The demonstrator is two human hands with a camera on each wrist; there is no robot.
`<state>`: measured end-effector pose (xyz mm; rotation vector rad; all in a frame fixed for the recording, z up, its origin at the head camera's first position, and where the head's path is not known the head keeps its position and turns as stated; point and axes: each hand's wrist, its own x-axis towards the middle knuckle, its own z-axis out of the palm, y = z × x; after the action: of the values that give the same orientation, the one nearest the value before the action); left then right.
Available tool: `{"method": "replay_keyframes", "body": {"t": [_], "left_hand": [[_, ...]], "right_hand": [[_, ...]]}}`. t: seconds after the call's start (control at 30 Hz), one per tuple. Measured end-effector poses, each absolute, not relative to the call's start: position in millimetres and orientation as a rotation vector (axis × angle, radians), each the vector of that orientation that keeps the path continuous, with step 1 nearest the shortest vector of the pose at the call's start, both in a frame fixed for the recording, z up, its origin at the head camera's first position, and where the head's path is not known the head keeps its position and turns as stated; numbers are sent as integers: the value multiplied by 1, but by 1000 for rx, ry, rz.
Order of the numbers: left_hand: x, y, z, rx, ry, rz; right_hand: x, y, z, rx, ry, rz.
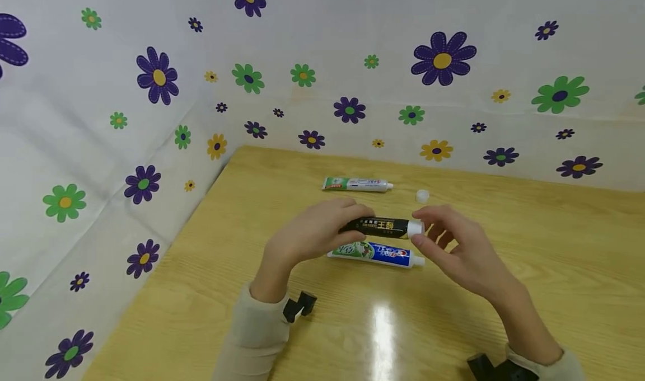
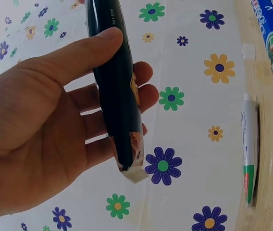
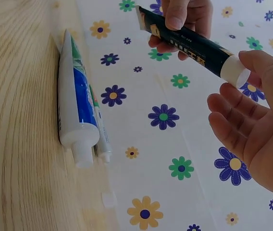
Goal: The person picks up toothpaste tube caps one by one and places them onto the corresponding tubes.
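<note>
A black toothpaste tube (image 1: 385,227) with gold lettering is held above the table by my left hand (image 1: 322,230). In the left wrist view the thumb lies across the tube (image 2: 115,91) and the fingers curl behind it. At the tube's right end is a white cap (image 3: 235,71). My right hand (image 1: 461,249) has its thumb and index finger at the cap's edges, pinching it; the other fingers are loosely bent. Just below the black tube lies a blue, green and white toothpaste tube (image 1: 385,255), partly covered by the left hand in the head view.
Farther back on the wooden table (image 1: 201,291) lies a smaller white and green toothpaste tube (image 1: 360,184). A loose white cap (image 1: 422,196) sits to its right. White cloth (image 1: 302,107) with printed flowers rises behind the table and along its left side.
</note>
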<state>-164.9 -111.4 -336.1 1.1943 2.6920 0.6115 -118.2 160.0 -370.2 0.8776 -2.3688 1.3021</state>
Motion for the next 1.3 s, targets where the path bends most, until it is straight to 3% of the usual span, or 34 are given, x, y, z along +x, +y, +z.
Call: {"method": "replay_keyframes", "body": {"t": [0.87,1.3], "left_hand": [[-165,-107,-340,1246,2712,625],[-168,-109,-345,1049,2621,609]], "right_hand": [[-120,160,-378,809,-2362,1393],[-123,158,-381,840,-2292,1436]]}}
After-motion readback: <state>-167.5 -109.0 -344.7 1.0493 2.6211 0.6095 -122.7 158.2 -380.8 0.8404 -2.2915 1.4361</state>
